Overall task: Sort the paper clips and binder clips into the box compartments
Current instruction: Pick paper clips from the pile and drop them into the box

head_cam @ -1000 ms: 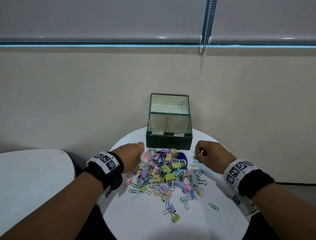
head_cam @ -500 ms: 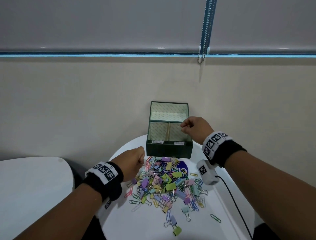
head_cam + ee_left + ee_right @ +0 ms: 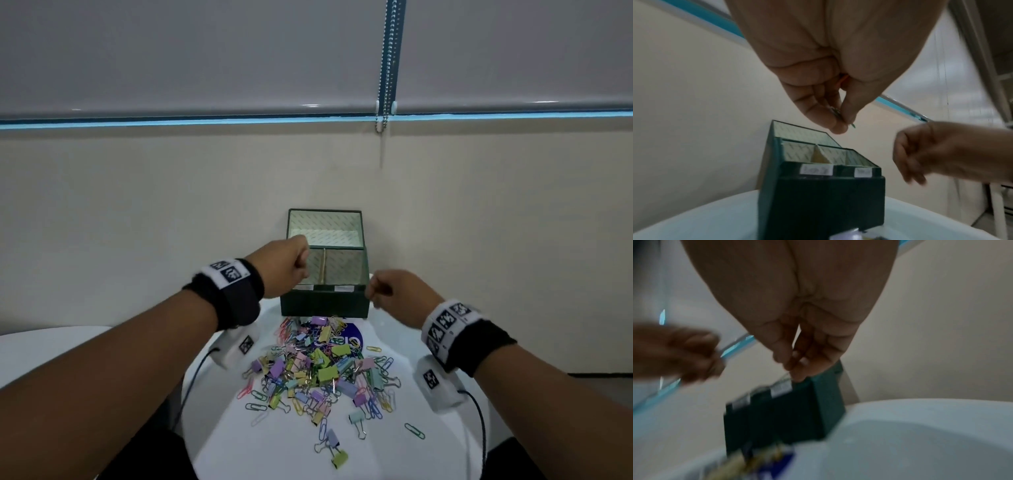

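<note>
A dark green box [image 3: 325, 305] with two front compartments and a raised lid stands at the back of the round white table [image 3: 274, 452]. A heap of pastel paper clips and binder clips [image 3: 318, 370] lies in front of it. My left hand [image 3: 303, 265] hovers over the left compartment, and in the left wrist view this hand [image 3: 842, 123] pinches a thin wire paper clip [image 3: 836, 112] between thumb and fingers. My right hand [image 3: 373, 294] hangs by the box's front right corner with curled fingers [image 3: 795, 363] and nothing visible in them.
A second white table [image 3: 51, 353] sits at the left. A beige wall rises right behind the box, with a blind chain [image 3: 385, 68] above. A green paper clip [image 3: 414, 430] and a yellow-green binder clip [image 3: 339, 459] lie apart, near the front edge.
My left hand rose from the heap to above the left compartment with a clip. My right hand carried a clip over the right compartment, then drew back to the box's front right corner.
</note>
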Demonstrator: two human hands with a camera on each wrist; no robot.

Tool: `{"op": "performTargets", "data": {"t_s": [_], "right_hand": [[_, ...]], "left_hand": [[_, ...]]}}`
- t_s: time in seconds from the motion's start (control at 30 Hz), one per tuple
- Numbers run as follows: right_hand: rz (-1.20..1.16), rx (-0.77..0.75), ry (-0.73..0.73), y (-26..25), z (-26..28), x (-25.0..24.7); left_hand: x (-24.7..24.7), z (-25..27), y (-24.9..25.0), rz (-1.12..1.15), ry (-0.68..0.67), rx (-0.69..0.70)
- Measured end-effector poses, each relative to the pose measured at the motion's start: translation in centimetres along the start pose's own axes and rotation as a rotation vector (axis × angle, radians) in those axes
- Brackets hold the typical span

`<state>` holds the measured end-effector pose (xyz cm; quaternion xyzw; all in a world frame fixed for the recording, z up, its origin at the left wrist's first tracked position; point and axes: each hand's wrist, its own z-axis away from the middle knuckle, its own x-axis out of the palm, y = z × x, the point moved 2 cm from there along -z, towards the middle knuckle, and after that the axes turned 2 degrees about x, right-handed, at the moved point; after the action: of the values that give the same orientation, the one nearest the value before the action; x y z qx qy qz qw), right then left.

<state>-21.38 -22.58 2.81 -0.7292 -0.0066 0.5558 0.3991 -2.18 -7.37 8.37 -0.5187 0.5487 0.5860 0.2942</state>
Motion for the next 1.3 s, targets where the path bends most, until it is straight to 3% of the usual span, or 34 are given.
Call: {"op": "performTargets", "data": {"t_s": [0.13,0.23,0.37,0.53,0.73,0.93,1.17,1.3], "right_hand": [[0.263,0.1,-0.232,2.4,2.6,1.9],[0.249,0.192,-0.243,3.1,3.6,2.7],[0.281,0.189,-0.217,3.5,3.6,3.6],[0.252,0.126,-0.212,3.6,3.2,4.3],[0.287,0.049,-0.198,4.0,3.0,4.6],[0.21,0.021,-0.032,4.2,2.8,4.0],[0.217,0.065,-0.135,3.1,3.0,3.8],[0.256,0.1,-0.138,3.5,3.0,3.8]], "left_hand": [[2.6,-4.5,2.6,0.031,0.015,-0.058],[5.1,-6.7,3.4,0.023,0.004,-0.1],[6.7,-7.7,3.5,-0.044,-0.063,-0.12],[5.4,-6.4,2.8,-0.023,-0.114,-0.064],[3.0,-0.7,0.4,0.151,0.08,-0.024],[3.9,6.1,-5.5,-0.227,-0.469,-0.201],[5.9,8.6,-5.9,-0.288,-0.483,-0.09],[5.7,8.2,-6.1,-0.212,-0.426,-0.123]]}}
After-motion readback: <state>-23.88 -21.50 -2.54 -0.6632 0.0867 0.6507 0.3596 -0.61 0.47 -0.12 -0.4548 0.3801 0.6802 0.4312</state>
